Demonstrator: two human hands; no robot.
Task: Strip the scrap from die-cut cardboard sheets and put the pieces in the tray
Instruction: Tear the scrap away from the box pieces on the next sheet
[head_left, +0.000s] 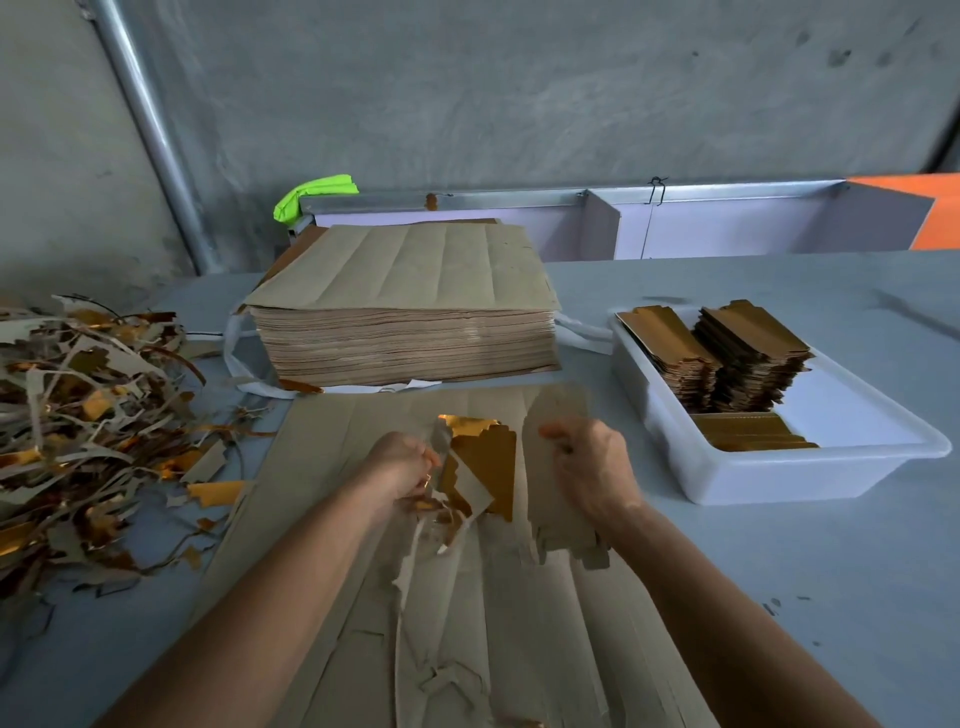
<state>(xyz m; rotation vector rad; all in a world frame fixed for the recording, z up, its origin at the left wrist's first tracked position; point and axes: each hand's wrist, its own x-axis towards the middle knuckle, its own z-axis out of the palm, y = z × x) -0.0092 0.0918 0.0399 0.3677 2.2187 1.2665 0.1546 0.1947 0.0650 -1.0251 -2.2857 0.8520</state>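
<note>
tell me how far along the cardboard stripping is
Done: the white tray already holds several stacks of stripped pieces, and a scrap pile has built up on the left. In hand: the left hand grips torn scrap while the right hand holds a piece over the working sheet. Left: a thick stack of uncut sheets.

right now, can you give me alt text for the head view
Two hands pull cardboard apart over a flat sheet: the left hand grips gold-backed scrap, the right hand a cut piece. A white tray of pieces sits right, a scrap pile left.
</note>
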